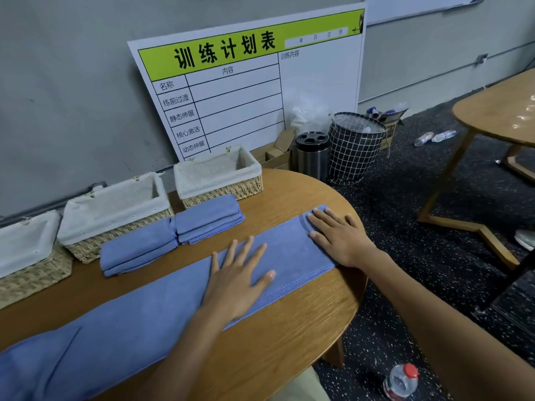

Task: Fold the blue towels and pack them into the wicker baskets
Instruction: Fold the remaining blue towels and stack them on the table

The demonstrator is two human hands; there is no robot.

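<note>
Towel [162, 302] long strip on table [289, 337] | left hand [236, 280], right hand [337, 237] spread flat on it

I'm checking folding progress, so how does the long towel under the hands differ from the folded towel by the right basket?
The long towel lies stretched across the table as a strip; the folded towel is a compact layered stack. The left hand and right hand press flat on the long towel; nothing touches the folded towel. Both are blue, and neither is in a basket.
</note>
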